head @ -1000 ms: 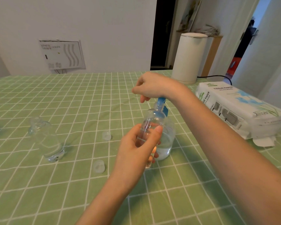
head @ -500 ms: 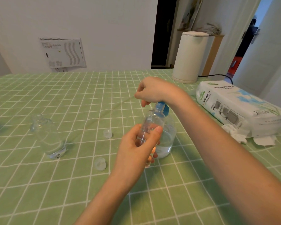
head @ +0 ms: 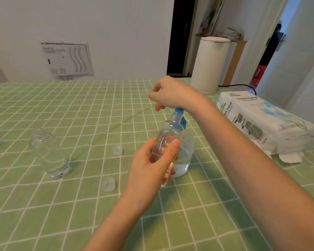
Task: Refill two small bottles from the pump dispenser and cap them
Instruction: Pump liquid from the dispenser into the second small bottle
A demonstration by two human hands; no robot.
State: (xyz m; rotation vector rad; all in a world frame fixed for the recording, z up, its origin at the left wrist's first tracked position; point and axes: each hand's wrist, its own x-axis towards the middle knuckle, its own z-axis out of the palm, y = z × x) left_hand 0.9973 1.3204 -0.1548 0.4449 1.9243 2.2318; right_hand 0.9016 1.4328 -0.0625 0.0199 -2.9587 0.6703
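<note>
Risk entry: small clear plastic bottle (head: 168,136), held off the table with its neck meeting the blue pump head (head: 179,113). The left hand (head: 152,165) is gripping its body, fingers and thumb wrapping round. The right hand (head: 172,93) is bearing down on the pump, fingers curling over it. The clear round pump dispenser (head: 186,156) is standing just behind.

Likely faults:
- spout slipping off the narrow neck and wetting the cloth
- dispenser tipping under an off-centre push
- overfilling

Second clear bottle (head: 49,154) is standing well apart at left, seemingly uncapped, with two clear caps (head: 117,150) (head: 108,184) lying between.

Surface: green checked tablecloth (head: 80,115), lightly wrinkling.

Room: white walls, white wall panel (head: 67,58), white cylindrical kettle (head: 209,64), tissue pack (head: 261,122), open doorways.
</note>
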